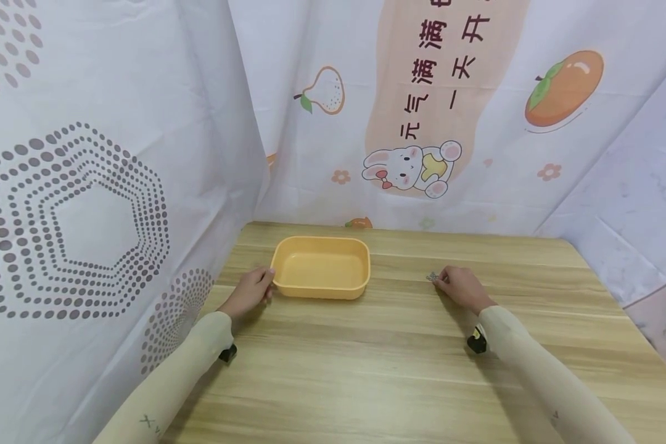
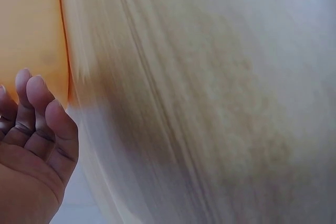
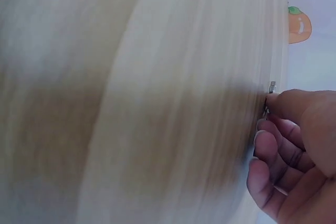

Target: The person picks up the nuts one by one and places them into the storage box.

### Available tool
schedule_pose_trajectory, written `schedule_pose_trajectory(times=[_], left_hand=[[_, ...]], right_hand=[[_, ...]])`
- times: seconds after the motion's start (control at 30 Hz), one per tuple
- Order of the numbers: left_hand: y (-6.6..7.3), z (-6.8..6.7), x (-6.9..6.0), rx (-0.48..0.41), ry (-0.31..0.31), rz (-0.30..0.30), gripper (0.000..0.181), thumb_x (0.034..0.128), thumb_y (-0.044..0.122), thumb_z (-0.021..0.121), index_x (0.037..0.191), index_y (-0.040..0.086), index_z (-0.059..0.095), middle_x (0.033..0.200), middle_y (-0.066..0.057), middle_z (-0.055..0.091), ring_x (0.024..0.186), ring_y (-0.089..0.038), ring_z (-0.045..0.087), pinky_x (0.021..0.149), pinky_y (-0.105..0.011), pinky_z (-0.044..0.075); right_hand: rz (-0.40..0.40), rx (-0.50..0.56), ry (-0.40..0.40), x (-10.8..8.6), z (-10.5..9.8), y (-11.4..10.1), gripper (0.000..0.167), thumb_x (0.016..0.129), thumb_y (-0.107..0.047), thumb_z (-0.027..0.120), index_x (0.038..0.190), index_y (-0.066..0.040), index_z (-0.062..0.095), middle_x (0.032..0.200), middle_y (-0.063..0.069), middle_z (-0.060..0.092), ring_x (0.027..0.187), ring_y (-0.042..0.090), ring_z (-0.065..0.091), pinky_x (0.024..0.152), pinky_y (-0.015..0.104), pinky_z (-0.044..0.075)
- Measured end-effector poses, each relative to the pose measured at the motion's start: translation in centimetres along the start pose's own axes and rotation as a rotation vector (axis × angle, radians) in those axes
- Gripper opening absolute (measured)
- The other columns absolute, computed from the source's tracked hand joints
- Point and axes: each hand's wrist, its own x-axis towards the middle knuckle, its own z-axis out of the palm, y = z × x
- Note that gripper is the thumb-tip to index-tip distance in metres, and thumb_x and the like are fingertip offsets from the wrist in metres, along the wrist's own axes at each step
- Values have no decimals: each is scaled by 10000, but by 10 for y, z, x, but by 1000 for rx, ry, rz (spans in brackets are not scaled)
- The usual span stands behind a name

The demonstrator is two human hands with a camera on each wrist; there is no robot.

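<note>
A shallow yellow-orange plastic basin (image 1: 320, 295) with rounded corners stands on the table, nothing visible inside. At its left end, my left hand (image 1: 251, 292) holds the rim, thumb at the edge and fingers bent low against the outside; the left wrist view shows these fingers (image 2: 38, 94) beside the orange wall, the thumb hidden. To the right of the basin, my right hand (image 1: 463, 286) pinches a small silvery metal piece (image 1: 432, 277) at the tabletop. In the right wrist view a bit of the metal piece (image 3: 272, 86) sticks out past the fingertips; its exact kind is unclear.
The wood-grain table (image 1: 355, 370) runs back to a printed white curtain (image 1: 311, 185). Another curtain, dotted in grey (image 1: 200, 154), hangs close along the left side. Dark wrist cameras sit under both sleeves.
</note>
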Motion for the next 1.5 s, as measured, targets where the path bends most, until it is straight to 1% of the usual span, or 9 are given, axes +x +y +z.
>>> schedule_pose_trajectory(times=[0.1,0.27,0.47,0.63,0.87,1.07,1.3,1.5], left_hand=[[-1,0,0,-1,-2,4,450,1126,418,398,987,33,584,783,-115,616,634,-197,557,554,-284,502],[-4,0,1,8,-9,12,456,1124,430,398,996,36,590,783,-120,620,633,-195,559,558,-288,506],[-1,-1,1,4,-13,12,457,1124,432,397,1010,36,595,802,-138,623,652,-199,567,576,-292,522],[0,-2,1,2,-12,11,439,1127,410,400,1013,33,594,803,-132,618,652,-198,565,574,-294,523],[-1,-1,2,9,3,14,455,1124,416,408,965,29,587,783,-115,618,632,-195,564,565,-295,519],[-1,0,2,16,11,16,448,1127,400,411,952,29,593,769,-103,617,616,-182,557,544,-282,506],[2,1,1,13,16,7,433,1131,377,409,962,25,594,770,-108,618,613,-185,555,542,-276,502],[0,2,1,23,17,11,432,1132,378,404,963,24,585,761,-88,615,617,-173,559,542,-277,504]], right_hand=[[-17,-12,-1,0,0,-1,191,1003,-151,665,919,13,713,891,135,735,804,303,689,750,492,570],[-4,-32,-8,0,1,-2,191,1003,-135,649,919,25,710,899,155,730,810,311,685,755,493,571],[18,-24,-15,0,-2,-2,188,1003,-131,652,951,40,709,924,172,730,842,332,689,780,504,570],[7,-19,-5,-1,-4,-2,163,994,-97,639,949,43,709,935,180,732,871,359,695,811,522,568],[7,-26,2,-3,-3,-1,128,977,-81,636,931,13,710,909,146,729,855,340,692,795,511,569],[11,-34,8,-4,-4,1,124,966,-78,614,931,-6,708,895,115,725,838,317,688,778,497,570],[5,-28,24,-6,-5,1,123,962,-81,611,936,-8,706,885,122,727,821,313,689,751,489,572],[19,-19,19,-4,-8,0,122,974,-110,623,942,-18,698,892,125,728,823,300,688,736,477,571]])
